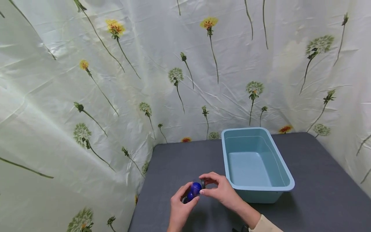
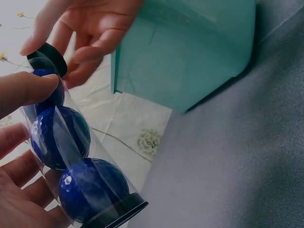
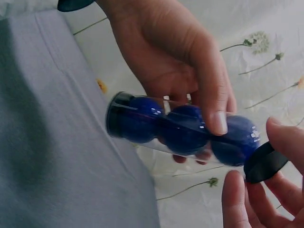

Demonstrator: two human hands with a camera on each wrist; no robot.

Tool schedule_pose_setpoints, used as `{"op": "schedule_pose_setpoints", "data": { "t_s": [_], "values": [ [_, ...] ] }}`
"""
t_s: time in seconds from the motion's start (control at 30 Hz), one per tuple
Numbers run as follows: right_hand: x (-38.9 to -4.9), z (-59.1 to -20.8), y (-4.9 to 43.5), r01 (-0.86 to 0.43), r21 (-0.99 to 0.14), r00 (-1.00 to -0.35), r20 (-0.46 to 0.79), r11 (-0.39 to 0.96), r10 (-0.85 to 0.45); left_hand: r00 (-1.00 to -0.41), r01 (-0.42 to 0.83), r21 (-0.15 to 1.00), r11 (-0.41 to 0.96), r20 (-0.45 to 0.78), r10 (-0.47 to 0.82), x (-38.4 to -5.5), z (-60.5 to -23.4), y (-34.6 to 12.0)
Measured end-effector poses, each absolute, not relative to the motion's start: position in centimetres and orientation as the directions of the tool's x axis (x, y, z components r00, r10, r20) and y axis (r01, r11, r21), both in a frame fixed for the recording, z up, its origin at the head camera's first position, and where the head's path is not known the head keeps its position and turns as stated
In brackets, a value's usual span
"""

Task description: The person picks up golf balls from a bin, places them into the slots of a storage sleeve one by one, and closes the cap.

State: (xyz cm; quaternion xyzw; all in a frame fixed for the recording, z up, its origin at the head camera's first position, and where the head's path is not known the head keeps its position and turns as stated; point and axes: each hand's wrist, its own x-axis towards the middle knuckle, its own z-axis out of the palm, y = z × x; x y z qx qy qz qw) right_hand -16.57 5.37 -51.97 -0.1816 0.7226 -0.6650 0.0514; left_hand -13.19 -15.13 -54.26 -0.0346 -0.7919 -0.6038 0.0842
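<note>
In the head view my left hand grips a clear plastic tube around its side, thumb on one face and fingers behind. Three dark blue golf balls sit in a row inside it, and a black cap closes its lower end. At the upper end, my right hand pinches a second black cap by its edge between thumb and fingers. That cap is tilted right at the tube's mouth. The tube leans, held above the table.
A light blue plastic bin stands on the dark grey table, right beside and behind my right hand. White curtain with dandelion prints hangs behind the table and along the left side.
</note>
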Motion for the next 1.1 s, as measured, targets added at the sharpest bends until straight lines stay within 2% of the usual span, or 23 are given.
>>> {"op": "schedule_pose_setpoints", "data": {
  "t_s": [0.23,0.53,0.8,0.97,1.1],
  "values": [
    [-16.4,-50.4,5.5,-0.266,-0.952,-0.913,0.197,0.154,-0.357,-0.986,0.154,0.943,0.296,0.167,-0.020,-13.1,-54.2,-15.1],
    [-16.7,-48.6,6.2,-0.456,-0.813,-0.834,0.249,0.363,-0.492,-0.965,0.261,0.905,0.336,0.258,0.055,-12.9,-54.0,-15.4],
    [-16.8,-47.3,6.6,-0.485,-0.757,-0.810,0.198,0.439,-0.552,-0.902,0.432,0.821,0.372,0.401,0.162,-12.7,-54.5,-15.4],
    [-16.9,-47.1,6.6,-0.509,-0.719,-0.803,0.198,0.474,-0.563,-0.878,0.477,0.789,0.388,0.447,0.170,-12.6,-54.5,-15.0],
    [-17.1,-47.0,6.7,-0.490,-0.729,-0.822,0.206,0.478,-0.530,-0.859,0.508,0.765,0.395,0.482,0.171,-12.6,-54.3,-14.4]
  ]
}}
